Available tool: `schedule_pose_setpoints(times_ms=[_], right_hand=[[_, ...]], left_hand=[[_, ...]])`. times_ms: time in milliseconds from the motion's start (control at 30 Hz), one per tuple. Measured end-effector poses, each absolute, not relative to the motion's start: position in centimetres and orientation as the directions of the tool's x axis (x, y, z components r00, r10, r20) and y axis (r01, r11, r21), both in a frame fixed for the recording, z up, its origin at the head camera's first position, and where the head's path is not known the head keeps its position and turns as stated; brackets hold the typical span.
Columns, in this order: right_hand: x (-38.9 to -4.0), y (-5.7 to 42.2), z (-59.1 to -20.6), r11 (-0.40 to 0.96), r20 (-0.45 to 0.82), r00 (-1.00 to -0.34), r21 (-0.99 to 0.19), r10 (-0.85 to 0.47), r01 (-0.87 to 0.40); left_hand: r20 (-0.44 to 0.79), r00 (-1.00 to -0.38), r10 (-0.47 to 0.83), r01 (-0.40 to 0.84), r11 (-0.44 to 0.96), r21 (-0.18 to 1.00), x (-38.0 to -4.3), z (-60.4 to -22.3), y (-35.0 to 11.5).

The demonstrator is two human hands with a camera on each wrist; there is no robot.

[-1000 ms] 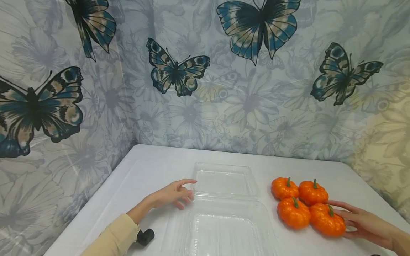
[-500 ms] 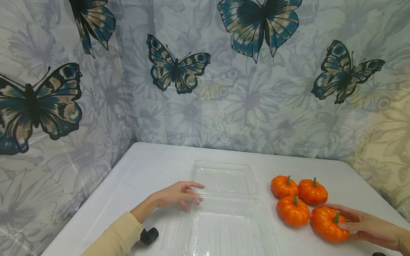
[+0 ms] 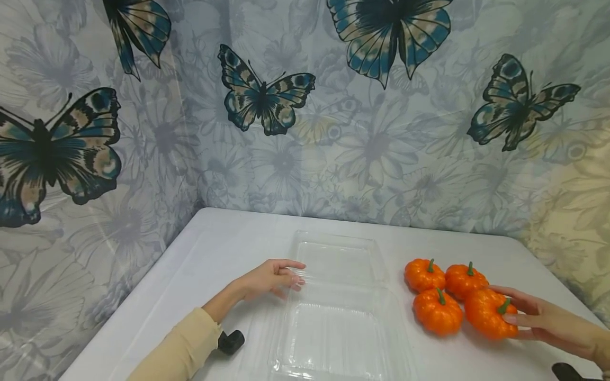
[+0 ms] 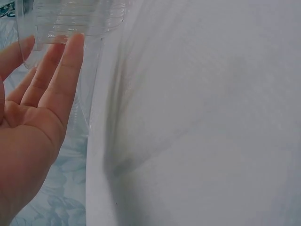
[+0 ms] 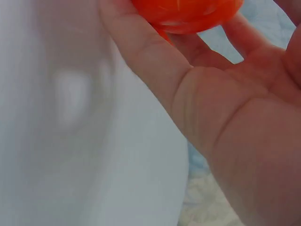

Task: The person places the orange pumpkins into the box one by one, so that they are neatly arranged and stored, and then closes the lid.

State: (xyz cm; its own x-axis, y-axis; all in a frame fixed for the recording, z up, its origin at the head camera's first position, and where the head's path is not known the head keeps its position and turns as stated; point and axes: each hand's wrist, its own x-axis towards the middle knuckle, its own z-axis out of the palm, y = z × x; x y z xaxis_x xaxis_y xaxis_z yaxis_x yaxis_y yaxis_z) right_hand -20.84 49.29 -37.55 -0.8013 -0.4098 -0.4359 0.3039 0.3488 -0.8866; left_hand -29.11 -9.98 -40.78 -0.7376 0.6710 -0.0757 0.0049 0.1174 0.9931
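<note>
My right hand [image 3: 553,320] grips a small orange pumpkin [image 3: 491,313] with a green stem, thumb near the stem and fingers round its far side. Tilted, it seems slightly off the table; its underside shows in the right wrist view. Three more pumpkins [image 3: 438,312] stand close beside it. A clear plastic clamshell container [image 3: 340,286] lies unfolded in the middle, lid part farther away. At its left side, near the hinge, my left hand [image 3: 269,279] touches the edge with fairly straight fingers. In the left wrist view, those fingertips meet the ridged plastic [image 4: 77,16].
A white-covered table [image 3: 248,233] carries everything. Patterned cloth [image 3: 371,174] with butterflies hangs behind and to the left. A black device [image 3: 231,342] sits at my left wrist, another black part [image 3: 567,372] at my right.
My right hand has taken hold of the near right pumpkin, tilted it and raised it slightly. My left hand has moved a little right over the container's edge. The view has shifted slightly.
</note>
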Motion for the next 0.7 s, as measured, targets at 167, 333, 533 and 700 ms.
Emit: schedule_pose_setpoints(times_ms=[167,333,533,700], right_hand=[[-21.3,47.9,-37.0,0.316,-0.360,-0.830,-0.919,-0.427,0.236],[-21.8,46.7,-36.6,0.230,-0.266,-0.836,-0.958,-0.481,0.172],[-22.4,45.2,-35.7,0.115,-0.117,-0.823,-0.991,-0.556,0.063],[-22.9,43.7,-34.9,0.204,-0.105,-0.871,-0.979,-0.480,0.005]], left_hand=[[-0.064,-0.759,0.648,0.030,0.133,0.991,-30.0,-40.9,-9.7],[-0.045,-0.795,0.604,0.043,0.130,0.991,-30.6,-41.0,-9.5],[-0.031,-0.824,0.566,0.051,0.128,0.990,-31.2,-40.9,-9.0],[-0.009,-0.847,0.531,0.075,0.136,0.988,-31.4,-41.1,-8.3]])
